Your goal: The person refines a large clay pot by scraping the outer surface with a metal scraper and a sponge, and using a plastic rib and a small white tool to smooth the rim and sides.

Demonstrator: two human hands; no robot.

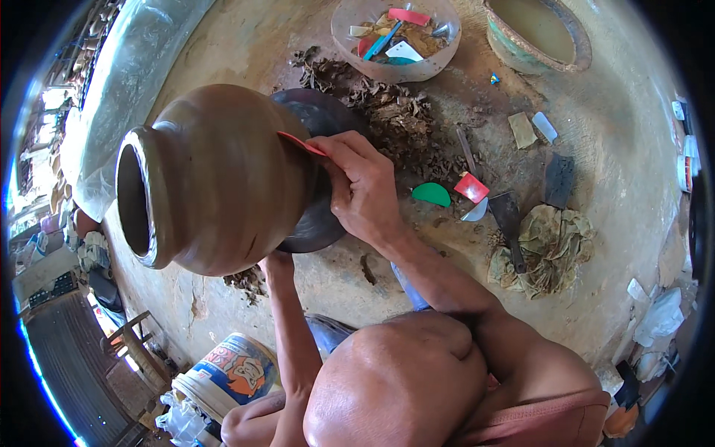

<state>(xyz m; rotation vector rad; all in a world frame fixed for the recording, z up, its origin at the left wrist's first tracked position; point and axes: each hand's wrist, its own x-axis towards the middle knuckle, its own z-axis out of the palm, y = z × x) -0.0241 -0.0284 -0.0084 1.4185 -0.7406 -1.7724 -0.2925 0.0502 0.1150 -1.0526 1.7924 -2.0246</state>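
Observation:
A large brown clay pot (pixel 216 179), its open mouth facing left, sits against a dark round disc (pixel 324 229). My right hand (pixel 357 186) pinches a thin red scraper (pixel 296 143) at the pot's upper right side, beside the disc. My left hand (pixel 272 264) is low at the pot's underside near the disc; its fingers are hidden behind the pot. To the right lie a green half-round piece (pixel 430 194), a red square (pixel 471 186), a white piece (pixel 475 211) and a putty knife (pixel 509 227) on a crumpled cloth (pixel 562 238).
Clay scraps (pixel 395 119) spread behind the disc, with a translucent bowl of small tools (pixel 354 56) and a tub of murky liquid (pixel 536 33) beyond. Plastic sheeting (pixel 119 89) runs along the left. A printed bucket (pixel 223 372) stands lower left; small flat pieces (pixel 544 127) lie right.

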